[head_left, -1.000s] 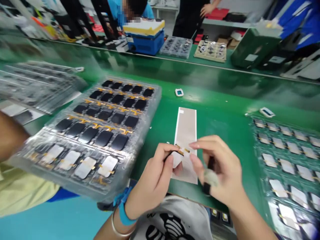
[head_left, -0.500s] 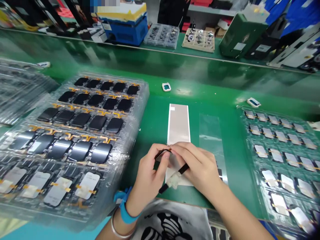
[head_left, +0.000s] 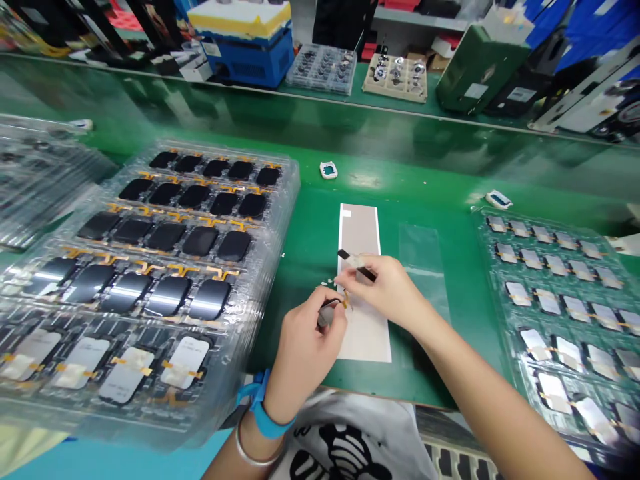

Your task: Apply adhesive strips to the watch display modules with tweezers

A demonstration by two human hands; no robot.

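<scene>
My left hand (head_left: 313, 333) pinches a small display module (head_left: 327, 313) with a dark edge and a grey face, partly hidden by the fingers. From its upper right end an orange flex cable (head_left: 346, 299) sticks out. Just above that cable is my right hand (head_left: 383, 287), its thumb and fingertips close together. A slim black tool with a pale wrapped middle (head_left: 356, 261) is tucked between its fingers; I cannot make out its kind. Below both hands lies a white-edged beige sheet (head_left: 361, 230). Small white bits (head_left: 327, 283) show beside my left fingertips.
Stacked clear trays of dark display modules (head_left: 167, 237) stand on the left. Another tray, with silvery modules (head_left: 575, 307), is at the right. A clear film (head_left: 420, 250) lies right of the sheet. Small white frames (head_left: 329, 171) rest near the raised shelf (head_left: 320, 110).
My right hand has shifted up and slightly apart from my left, and the black tool has swung from pointing down-left to up-left. The module stays in my left hand, now tilted differently.
</scene>
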